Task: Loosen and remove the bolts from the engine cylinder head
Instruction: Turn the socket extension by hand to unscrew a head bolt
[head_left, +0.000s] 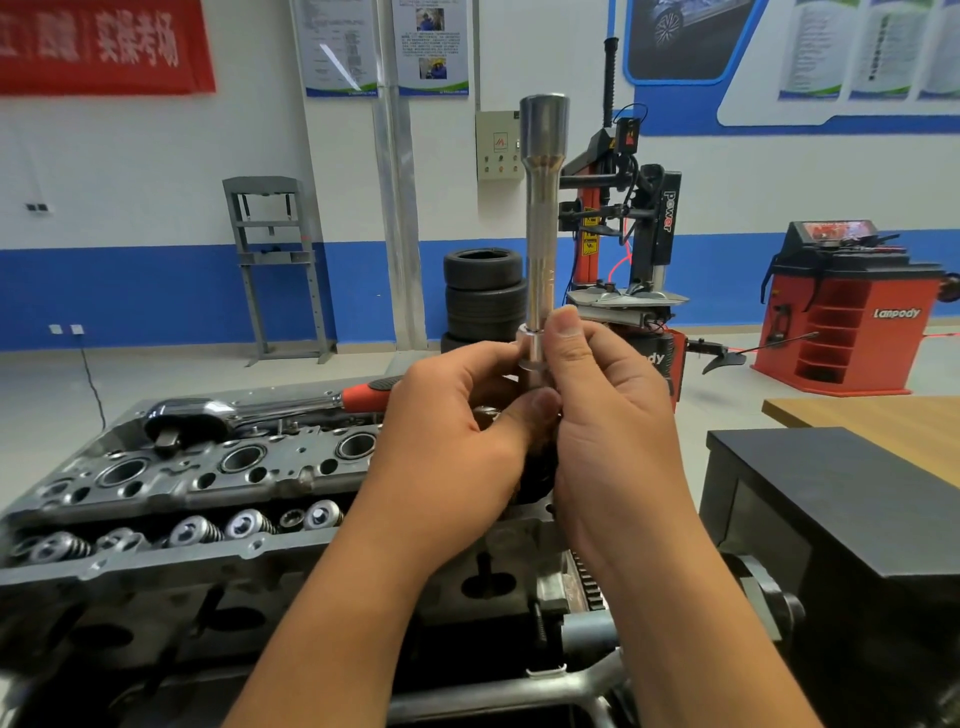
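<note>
1. Centrally, the left hand (457, 415) and right hand (597, 410) both pinched the base of an upright extension bar (540, 228).
2. Should either hand's hold slip, it could drop onto the cylinder head (208, 483), lower left.
3. The ratchet (249, 410) lay along the head's far edge; open room remained above.

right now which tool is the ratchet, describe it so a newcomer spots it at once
Find the grey cylinder head at lower left. Along its far edge lies the ratchet, flat and untouched. Its red grip sets it apart from the all-silver extension bar held upright.
</note>
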